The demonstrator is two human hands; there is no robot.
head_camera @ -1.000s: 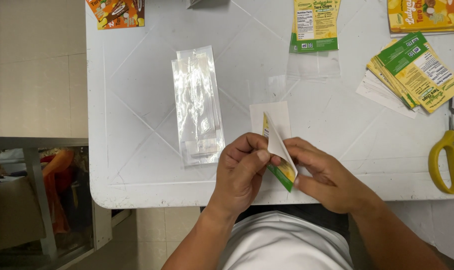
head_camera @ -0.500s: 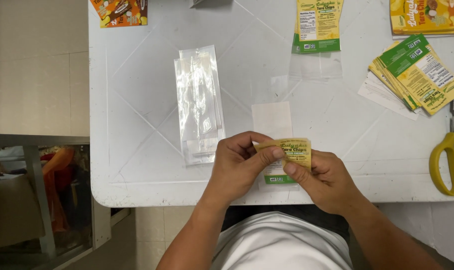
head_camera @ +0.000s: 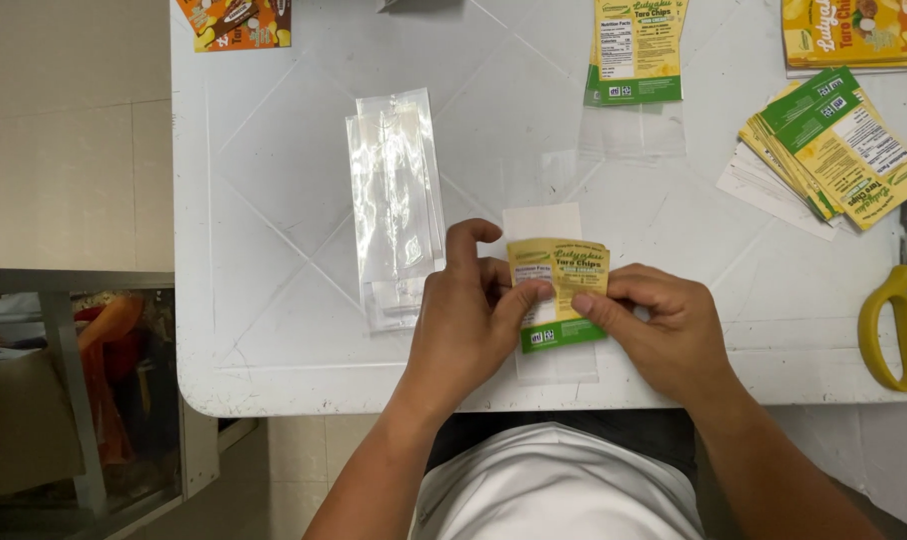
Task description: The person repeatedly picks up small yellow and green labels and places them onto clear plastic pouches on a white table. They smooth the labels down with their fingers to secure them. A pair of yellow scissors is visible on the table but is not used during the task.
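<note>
**Yellow-and-green label folded between both hands at the table's near edge**

Yellow card with a green foot: a printed label (head_camera: 559, 290) is pinched at the near edge of the white table (head_camera: 274, 200), close to the middle of that edge. The left hand (head_camera: 474, 325) clamps its left side with the thumb across the face and the forefinger raised clear; the right hand (head_camera: 664, 330) clamps the right side, thumb on top. The two hands sit close together, each shut on the label. Under it lies a clear sleeve with a white backing (head_camera: 544, 225), its lower end showing just below the green strip.

The step in hand looks like folding or seating the label over the top of that sleeve; whether the label is already creased around it I cannot tell from this angle. The next move would seem to call for keeping the edges square while pressing the fold flat.

A stack of empty clear bags (head_camera: 394, 200) lies just left of the hands. A fan of the same labels (head_camera: 834, 145) lies toward the right edge, yellow-handled scissors (head_camera: 899, 310) at the right edge, one finished-looking bag (head_camera: 634, 55) at the far edge.
</note>
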